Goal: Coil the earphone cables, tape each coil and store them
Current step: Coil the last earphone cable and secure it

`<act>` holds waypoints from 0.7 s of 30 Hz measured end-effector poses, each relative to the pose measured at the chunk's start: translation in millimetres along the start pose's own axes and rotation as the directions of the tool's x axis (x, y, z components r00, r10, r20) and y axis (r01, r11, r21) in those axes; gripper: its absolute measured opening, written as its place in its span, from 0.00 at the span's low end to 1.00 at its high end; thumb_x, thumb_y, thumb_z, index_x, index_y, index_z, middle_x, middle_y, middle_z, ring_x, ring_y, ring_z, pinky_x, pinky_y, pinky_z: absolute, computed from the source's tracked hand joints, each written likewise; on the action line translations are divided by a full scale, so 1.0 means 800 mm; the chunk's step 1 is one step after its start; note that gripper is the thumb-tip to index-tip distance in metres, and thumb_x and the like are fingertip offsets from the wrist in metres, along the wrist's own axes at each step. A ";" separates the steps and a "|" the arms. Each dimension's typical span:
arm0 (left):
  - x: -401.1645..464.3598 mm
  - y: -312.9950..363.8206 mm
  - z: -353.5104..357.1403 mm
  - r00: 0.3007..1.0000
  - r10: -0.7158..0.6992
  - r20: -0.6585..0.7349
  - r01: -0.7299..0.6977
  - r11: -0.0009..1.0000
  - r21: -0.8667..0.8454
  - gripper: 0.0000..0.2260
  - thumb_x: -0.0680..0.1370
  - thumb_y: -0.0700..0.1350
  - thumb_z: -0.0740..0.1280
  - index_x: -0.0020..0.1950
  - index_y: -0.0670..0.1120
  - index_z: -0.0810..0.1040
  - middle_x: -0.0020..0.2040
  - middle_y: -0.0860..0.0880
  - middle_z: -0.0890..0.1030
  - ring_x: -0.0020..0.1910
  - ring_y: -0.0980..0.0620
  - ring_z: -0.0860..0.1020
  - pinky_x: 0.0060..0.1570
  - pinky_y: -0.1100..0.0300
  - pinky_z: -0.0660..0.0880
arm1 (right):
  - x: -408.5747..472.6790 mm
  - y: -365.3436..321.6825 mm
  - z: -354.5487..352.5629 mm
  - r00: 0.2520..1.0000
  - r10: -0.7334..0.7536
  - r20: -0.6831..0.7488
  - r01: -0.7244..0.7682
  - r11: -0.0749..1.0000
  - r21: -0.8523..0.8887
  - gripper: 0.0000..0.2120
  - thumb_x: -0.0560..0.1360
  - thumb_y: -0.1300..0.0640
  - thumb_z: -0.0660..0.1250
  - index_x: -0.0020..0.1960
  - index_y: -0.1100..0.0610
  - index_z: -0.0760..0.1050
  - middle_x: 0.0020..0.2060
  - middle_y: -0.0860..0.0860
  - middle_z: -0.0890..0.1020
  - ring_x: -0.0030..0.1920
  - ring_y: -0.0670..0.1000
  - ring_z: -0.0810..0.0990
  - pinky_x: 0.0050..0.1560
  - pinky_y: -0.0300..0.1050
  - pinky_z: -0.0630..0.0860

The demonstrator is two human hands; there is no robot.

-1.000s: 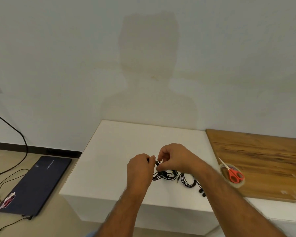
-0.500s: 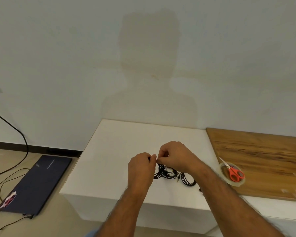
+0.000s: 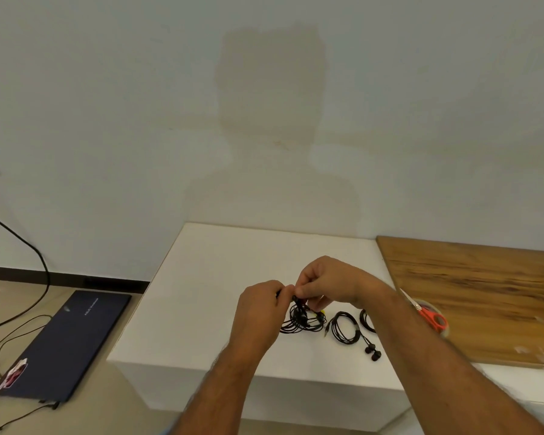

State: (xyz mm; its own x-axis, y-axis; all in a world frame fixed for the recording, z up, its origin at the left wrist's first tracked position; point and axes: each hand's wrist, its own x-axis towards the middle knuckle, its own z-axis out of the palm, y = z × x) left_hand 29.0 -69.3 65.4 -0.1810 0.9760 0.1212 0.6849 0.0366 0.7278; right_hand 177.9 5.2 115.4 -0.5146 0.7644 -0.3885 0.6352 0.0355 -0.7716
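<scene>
I have both hands raised just above the white table (image 3: pixel 201 277), meeting over the loose earphone cable (image 3: pixel 300 318). My left hand (image 3: pixel 258 312) has its fingers curled, pinching the top of the cable, and my right hand (image 3: pixel 324 282) pinches the same cable right beside it, fingertips almost touching the left's. I judge this close double pinch is there so one hand can anchor the loops while the other feeds or tucks the strand; the rest of the cable hangs down and pools on the table under my hands, so its weight is off my fingers. What exactly sits between the fingertips is too small to tell.

Just to the right lies a finished coil (image 3: pixel 346 328) with its earbuds trailing toward the table edge, and another coil (image 3: pixel 366 321) peeks out from behind my right forearm. I think they are set aside in a row to keep them clear of the one in hand. The red scissors (image 3: pixel 431 317) rest on the tape roll (image 3: pixel 437 328) by the wooden board (image 3: pixel 484 293), near my right arm, within easy reach for the taping step.
</scene>
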 end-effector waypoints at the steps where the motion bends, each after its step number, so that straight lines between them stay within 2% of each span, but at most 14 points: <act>1: 0.000 0.000 -0.001 1.000 0.013 0.009 -0.012 1.000 -0.024 0.17 0.81 0.53 0.59 0.44 0.44 0.81 0.34 0.49 0.79 0.36 0.52 0.77 0.37 0.57 0.72 | -0.001 0.001 -0.003 0.999 0.010 0.032 -0.012 0.999 0.037 0.03 0.76 0.63 0.70 0.43 0.59 0.81 0.34 0.51 0.83 0.36 0.48 0.82 0.51 0.50 0.82; 3: -0.001 -0.001 -0.004 0.999 0.024 0.034 -0.021 0.995 -0.098 0.16 0.81 0.53 0.60 0.44 0.46 0.82 0.32 0.51 0.77 0.31 0.54 0.75 0.35 0.57 0.75 | -0.005 0.001 -0.008 0.997 0.029 0.078 -0.038 0.992 0.117 0.03 0.75 0.63 0.70 0.44 0.59 0.82 0.34 0.51 0.83 0.37 0.49 0.81 0.52 0.52 0.82; 4: -0.002 -0.001 -0.005 0.999 0.029 0.039 -0.024 0.991 -0.129 0.15 0.81 0.53 0.61 0.44 0.47 0.82 0.32 0.52 0.77 0.30 0.55 0.74 0.32 0.61 0.74 | -0.006 0.001 -0.010 0.995 0.037 0.094 -0.051 0.987 0.150 0.02 0.75 0.64 0.71 0.44 0.59 0.82 0.34 0.51 0.83 0.37 0.50 0.81 0.51 0.52 0.82; 7: -0.003 0.000 -0.005 0.997 0.067 0.027 -0.063 0.989 -0.137 0.14 0.81 0.52 0.62 0.43 0.47 0.81 0.33 0.52 0.78 0.31 0.57 0.73 0.32 0.67 0.68 | -0.010 0.002 -0.012 0.992 0.059 0.111 -0.082 0.973 0.216 0.01 0.73 0.64 0.73 0.44 0.60 0.83 0.35 0.53 0.82 0.37 0.50 0.81 0.51 0.52 0.82; 11: -0.003 0.001 -0.001 0.999 0.030 0.021 -0.026 0.987 -0.161 0.14 0.81 0.52 0.62 0.41 0.46 0.80 0.31 0.52 0.76 0.30 0.57 0.72 0.30 0.65 0.69 | -0.011 0.007 -0.005 0.997 0.061 0.044 -0.070 0.967 0.244 0.05 0.72 0.64 0.74 0.46 0.61 0.81 0.35 0.55 0.83 0.36 0.51 0.81 0.48 0.51 0.82; 14: -0.003 -0.002 0.003 1.000 -0.001 0.013 0.003 0.988 -0.157 0.15 0.80 0.52 0.62 0.41 0.46 0.80 0.31 0.51 0.77 0.31 0.54 0.74 0.34 0.56 0.72 | -0.008 0.012 0.002 0.998 0.023 -0.060 -0.007 0.967 0.255 0.08 0.70 0.65 0.76 0.47 0.62 0.79 0.36 0.57 0.83 0.35 0.53 0.82 0.43 0.49 0.82; 16: -0.003 -0.002 0.003 1.000 -0.024 0.007 0.025 0.989 -0.146 0.15 0.81 0.52 0.61 0.41 0.45 0.80 0.31 0.50 0.76 0.31 0.52 0.74 0.34 0.53 0.72 | -0.004 0.013 0.007 0.990 -0.050 -0.128 0.071 0.984 0.166 0.05 0.70 0.64 0.76 0.43 0.62 0.81 0.34 0.57 0.83 0.36 0.52 0.83 0.45 0.47 0.83; 18: -0.002 -0.002 0.003 0.998 -0.064 0.004 0.063 0.984 -0.168 0.16 0.81 0.53 0.61 0.41 0.45 0.80 0.30 0.50 0.75 0.29 0.51 0.74 0.33 0.50 0.75 | 0.000 0.012 0.011 0.978 -0.115 -0.175 0.118 0.993 0.007 0.02 0.72 0.60 0.74 0.42 0.59 0.83 0.35 0.55 0.84 0.38 0.49 0.83 0.44 0.43 0.81; 21: -0.003 0.000 0.006 0.994 -0.113 -0.009 0.109 0.975 -0.196 0.16 0.81 0.53 0.61 0.42 0.44 0.79 0.33 0.47 0.77 0.31 0.43 0.78 0.33 0.43 0.78 | 0.002 0.010 0.018 0.974 -0.157 -0.164 0.131 0.978 -0.162 0.04 0.75 0.56 0.71 0.45 0.56 0.84 0.38 0.51 0.85 0.40 0.47 0.81 0.43 0.42 0.77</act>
State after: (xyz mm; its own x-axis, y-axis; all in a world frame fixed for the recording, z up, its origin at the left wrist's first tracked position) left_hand 32.8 -70.5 62.1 -0.2633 0.9637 0.0443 0.5095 0.0999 0.8547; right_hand 174.0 -2.9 101.3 -0.5069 0.8442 -0.1743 0.6473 0.2392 -0.7237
